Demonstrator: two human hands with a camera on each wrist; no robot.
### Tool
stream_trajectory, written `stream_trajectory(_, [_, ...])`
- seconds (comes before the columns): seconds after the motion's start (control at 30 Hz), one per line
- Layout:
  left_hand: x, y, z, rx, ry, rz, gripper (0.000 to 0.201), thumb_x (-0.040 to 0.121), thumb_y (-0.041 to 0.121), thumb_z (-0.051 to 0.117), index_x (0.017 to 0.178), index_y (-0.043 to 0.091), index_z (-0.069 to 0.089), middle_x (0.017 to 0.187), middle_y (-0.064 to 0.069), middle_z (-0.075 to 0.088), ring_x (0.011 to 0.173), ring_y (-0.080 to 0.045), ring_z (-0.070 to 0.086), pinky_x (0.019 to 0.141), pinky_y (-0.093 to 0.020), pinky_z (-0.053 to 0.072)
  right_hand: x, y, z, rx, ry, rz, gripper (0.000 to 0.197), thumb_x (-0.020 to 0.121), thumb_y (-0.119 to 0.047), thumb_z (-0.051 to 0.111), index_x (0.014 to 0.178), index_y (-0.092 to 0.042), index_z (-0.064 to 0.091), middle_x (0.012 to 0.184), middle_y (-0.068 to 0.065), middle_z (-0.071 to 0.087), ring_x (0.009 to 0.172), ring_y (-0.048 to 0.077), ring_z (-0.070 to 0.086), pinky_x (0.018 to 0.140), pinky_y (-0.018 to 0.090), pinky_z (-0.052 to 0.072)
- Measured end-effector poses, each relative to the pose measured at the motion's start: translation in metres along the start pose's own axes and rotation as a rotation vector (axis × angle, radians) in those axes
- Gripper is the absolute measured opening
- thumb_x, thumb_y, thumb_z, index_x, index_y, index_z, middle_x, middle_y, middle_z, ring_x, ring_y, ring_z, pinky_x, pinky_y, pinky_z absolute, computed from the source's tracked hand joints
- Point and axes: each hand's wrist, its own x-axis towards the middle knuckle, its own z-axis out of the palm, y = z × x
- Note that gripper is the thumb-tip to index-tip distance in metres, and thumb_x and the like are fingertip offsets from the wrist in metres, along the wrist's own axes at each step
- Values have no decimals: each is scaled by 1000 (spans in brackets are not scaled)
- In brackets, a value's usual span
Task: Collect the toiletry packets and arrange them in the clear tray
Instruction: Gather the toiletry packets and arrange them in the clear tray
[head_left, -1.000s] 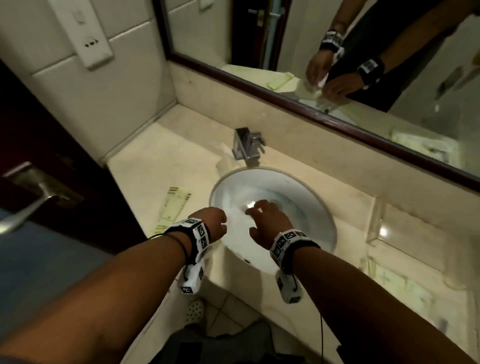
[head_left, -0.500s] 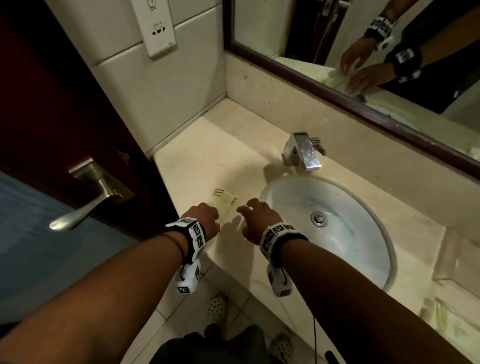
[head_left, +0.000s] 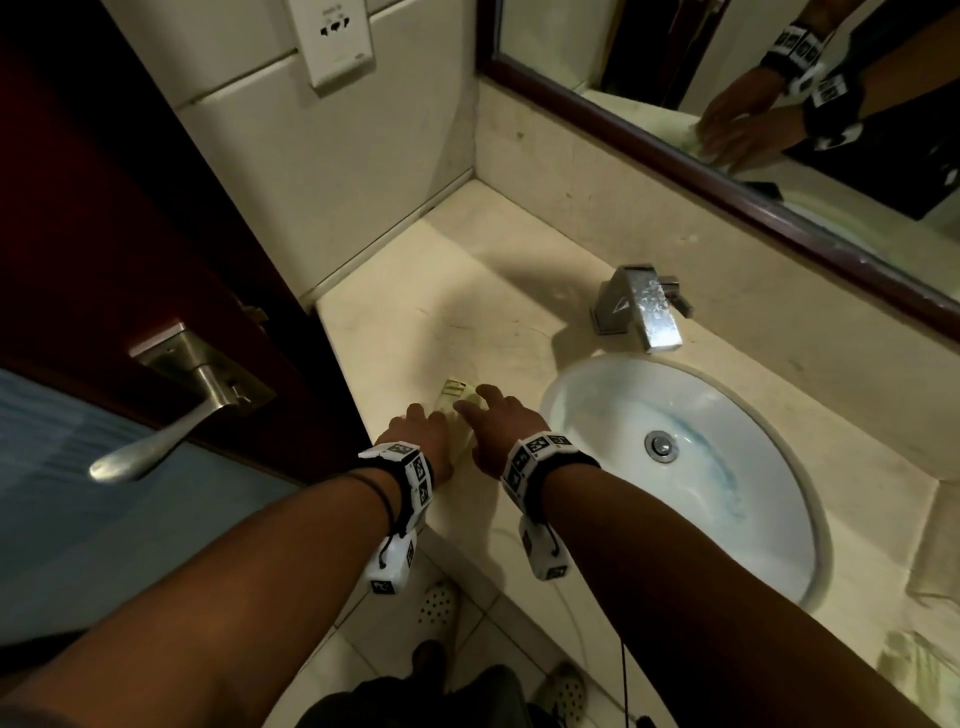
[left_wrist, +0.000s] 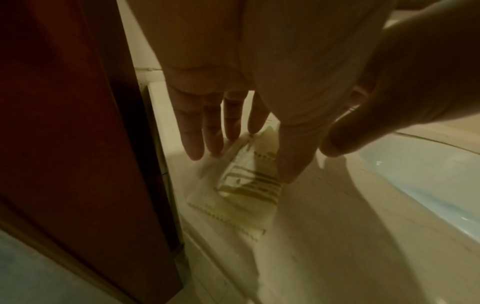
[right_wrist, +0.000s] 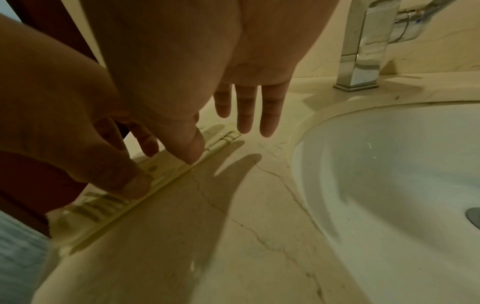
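A long pale green toiletry packet with dark stripes at each end lies flat on the counter, left of the sink and near the front edge. My left hand and right hand are side by side over it, fingers straight. In the left wrist view the left hand has its thumb tip down on the packet. In the right wrist view the right hand touches the packet with its thumb; the other hand's thumb presses it too. The packet's middle is hidden under the hands.
The white oval sink lies right of the hands, with a chrome tap behind it. A dark red door with a lever handle stands close on the left. More pale green packets lie at the far right counter edge.
Both hands moved left from over the sink basin to the packet on the counter and came down onto it. The head view swung left with them.
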Motion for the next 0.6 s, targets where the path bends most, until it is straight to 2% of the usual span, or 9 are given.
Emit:
stream_trajectory(0.13, [2, 0, 0, 6, 13, 31, 61, 82, 32, 63, 136, 21, 38, 124, -11, 39, 114, -35, 51, 87, -44, 48, 7, -2, 2, -19, -11, 0, 74, 86, -21, 65, 149, -37, 30, 158, 3, 19, 130, 32, 42, 99, 45, 48])
stream_trajectory(0.27, [2, -2, 1, 15, 38, 40, 61, 89, 36, 54, 144, 27, 31, 125, -12, 39, 115, -35, 50, 91, -45, 48, 10, 0, 2, -29, -24, 29, 76, 83, -19, 66, 148, -37, 30, 156, 5, 19, 128, 33, 41, 97, 46, 48])
stream_trajectory(0.4, [0, -4, -2, 63, -3, 83, 74, 80, 22, 65, 144, 31, 29, 128, -12, 38, 115, -35, 49, 92, -45, 50, 13, 1, 2, -65, 34, 54, 75, 79, -21, 69, 145, -36, 36, 148, 5, 31, 123, 31, 43, 96, 44, 46])
stream_trajectory(0.6, [0, 0, 0, 96, 27, 58, 51, 79, 18, 63, 127, 13, 46, 123, -14, 39, 109, -36, 53, 87, -44, 52, 15, 0, 2, -54, 62, 36, 61, 78, -17, 68, 135, -28, 50, 141, 7, 40, 125, 30, 43, 97, 45, 46])
